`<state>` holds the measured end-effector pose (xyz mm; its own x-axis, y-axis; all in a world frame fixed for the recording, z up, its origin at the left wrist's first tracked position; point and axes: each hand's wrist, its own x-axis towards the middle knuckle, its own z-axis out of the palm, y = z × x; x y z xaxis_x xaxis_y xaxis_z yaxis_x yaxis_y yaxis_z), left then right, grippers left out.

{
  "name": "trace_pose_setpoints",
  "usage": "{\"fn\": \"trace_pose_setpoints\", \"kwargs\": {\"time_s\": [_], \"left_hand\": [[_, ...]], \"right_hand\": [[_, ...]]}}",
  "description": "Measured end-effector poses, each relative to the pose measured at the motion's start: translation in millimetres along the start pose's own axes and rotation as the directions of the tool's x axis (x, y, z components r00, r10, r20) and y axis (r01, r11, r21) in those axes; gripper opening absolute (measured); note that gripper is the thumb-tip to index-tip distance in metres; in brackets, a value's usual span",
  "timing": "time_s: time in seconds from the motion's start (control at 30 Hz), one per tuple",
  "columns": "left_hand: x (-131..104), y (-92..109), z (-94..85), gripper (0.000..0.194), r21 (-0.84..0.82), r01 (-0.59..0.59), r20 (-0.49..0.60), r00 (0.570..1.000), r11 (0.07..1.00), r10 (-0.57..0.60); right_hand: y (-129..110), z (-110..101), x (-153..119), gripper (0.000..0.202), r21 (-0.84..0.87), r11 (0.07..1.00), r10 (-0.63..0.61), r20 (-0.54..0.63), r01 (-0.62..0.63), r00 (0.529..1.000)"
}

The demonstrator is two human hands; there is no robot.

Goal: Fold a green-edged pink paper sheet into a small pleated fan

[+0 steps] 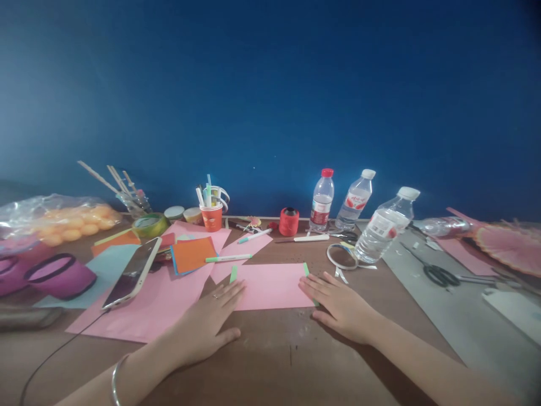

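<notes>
Pink ppr point(270, 286), flat, long axis L–R, hands point(211, 313) on short ends

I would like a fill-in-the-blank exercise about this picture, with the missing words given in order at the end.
1. The left hand and the right hand lie on a pink sheet that has ____ strips at its two ends.
2. A silvery bracelet circles the person's ____ wrist.
3. The bottle nearest to the red spool has a ____ cap.

Missing words: green; left; red.
</notes>
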<state>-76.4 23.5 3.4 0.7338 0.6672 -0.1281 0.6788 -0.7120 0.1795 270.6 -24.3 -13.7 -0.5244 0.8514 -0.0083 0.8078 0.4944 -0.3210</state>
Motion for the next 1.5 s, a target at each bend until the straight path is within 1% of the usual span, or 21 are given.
{"fn": "trace_pose_setpoints", "kwargs": {"time_s": [0.1,0.2,0.3,0.37,0.4,0.43,0.5,0.57,0.63,0.7,0.77,0.83,0.9,0.97,1.03,1.13,1.2,1.3,1.4,1.5], "left_hand": [[-5,-2,1.4,0.070,0.026,0.013,-0.005,1.000,1.000,-0.012],[-5,-3,2.8,0.071,0.026,0.001,-0.033,0.999,1.000,0.000],[-3,-1,0.9,0.072,0.019,-0.017,-0.066,0.998,1.000,0.018],[-3,2,-1.1,0.071,0.023,-0.023,-0.051,0.998,0.999,0.024],[-3,4,-1.6,0.072,0.027,-0.022,-0.038,0.999,0.999,0.023],[-2,6,-1.6,0.072,0.029,-0.020,-0.027,0.999,0.999,0.021],[-1,11,-0.1,0.076,0.028,-0.014,-0.028,1.000,1.000,0.015],[1,17,1.9,0.077,0.027,-0.010,-0.039,0.999,1.000,0.011],[5,23,2.7,0.074,0.051,0.010,-0.048,0.999,0.999,-0.007],[7,29,2.0,0.070,0.100,0.057,-0.061,0.997,0.993,-0.051],[8,32,1.3,0.068,0.132,0.093,-0.075,0.994,0.987,-0.083],[6,34,1.8,0.070,0.121,0.081,-0.068,0.995,0.989,-0.073],[4,35,3.3,0.070,0.091,0.032,-0.031,0.999,0.995,-0.030],[3,38,4.6,0.069,0.068,-0.019,0.011,1.000,0.998,0.018],[3,41,4.8,0.069,0.051,-0.054,0.027,0.998,0.997,0.053],[5,46,3.6,0.070,0.050,-0.070,0.009,0.998,0.996,0.069],[8,51,2.9,0.067,0.083,-0.070,-0.002,0.997,0.994,0.071],[15,62,3.9,0.066,0.130,-0.094,-0.020,0.995,0.987,0.098],[23,76,7.4,0.077,0.077,-0.177,-0.009,0.984,0.981,0.178],[29,85,11.1,0.077,-0.012,-0.212,0.005,0.977,0.977,0.212]], "right_hand": [[1,1,-6,0.057,-0.025,1.000,0.015,-0.017,-0.015,1.000],[-2,-3,-5,0.061,-0.038,0.999,0.004,-0.040,-0.005,0.999],[-3,-15,4,0.051,-0.007,1.000,-0.007,-0.085,0.006,0.996],[1,-27,14,0.042,0.041,0.999,0.034,-0.169,-0.027,0.985],[4,-32,19,0.039,0.071,0.995,0.084,-0.234,-0.069,0.969],[7,-37,26,0.039,0.085,0.991,0.122,-0.271,-0.102,0.955],[12,-43,41,0.039,0.103,0.983,0.174,-0.295,-0.150,0.940],[13,-43,59,0.036,0.116,0.980,0.186,-0.249,-0.162,0.950],[10,-37,75,0.038,0.120,0.981,0.176,-0.185,-0.155,0.967],[3,-30,88,0.048,0.121,0.981,0.166,-0.132,-0.151,0.977],[-4,-23,96,0.057,0.117,0.981,0.166,-0.109,-0.153,0.980],[-9,-21,99,0.061,0.103,0.979,0.184,-0.098,-0.174,0.978],[-12,-20,101,0.061,0.082,0.974,0.217,-0.086,-0.210,0.972],[-12,-22,103,0.058,0.061,0.968,0.248,-0.061,-0.245,0.967],[-10,-23,105,0.051,0.039,0.964,0.264,-0.032,-0.262,0.964],[-7,-26,106,0.046,0.005,0.965,0.264,-0.020,-0.264,0.964],[-7,-29,106,0.044,0.003,0.967,0.256,-0.019,-0.256,0.966],[-10,-33,105,0.030,0.019,0.971,0.240,-0.018,-0.239,0.971],[-15,-36,107,0.023,0.005,0.973,0.230,-0.029,-0.230,0.973],[-18,-36,108,0.023,-0.046,0.972,0.228,-0.028,-0.229,0.973]]}}
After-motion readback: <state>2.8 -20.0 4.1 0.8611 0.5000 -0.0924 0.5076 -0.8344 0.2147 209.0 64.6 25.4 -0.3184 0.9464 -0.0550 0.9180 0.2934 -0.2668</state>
